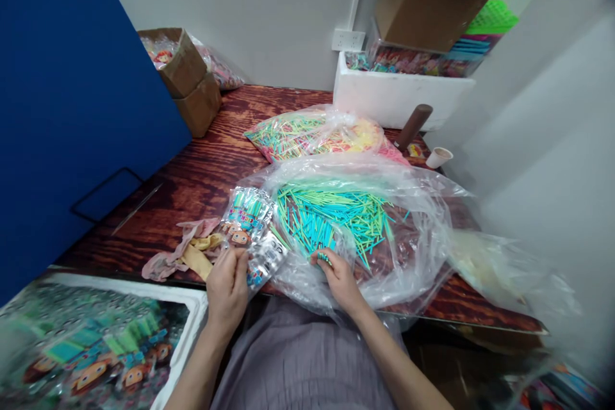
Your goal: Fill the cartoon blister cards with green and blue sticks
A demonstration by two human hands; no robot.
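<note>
Left hand (228, 278), seven o'clock, pinches a silver packet (266, 259); right hand (336, 272), near six, grips short sticks (323, 257), which could scatter if the loose plastic bag (423, 256) snags them

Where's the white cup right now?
In the head view, the white cup sits right of centre, beside the brown cylinder, in front of the foam box.

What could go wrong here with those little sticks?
The clear plastic bag lies open on the reddish, streaked table, reaching the front edge, so its thin blue and green sticks could spill. The left hand touches overlapping silver printed packets, which might slide apart. Sticks pinched in the right hand might slip.
</note>
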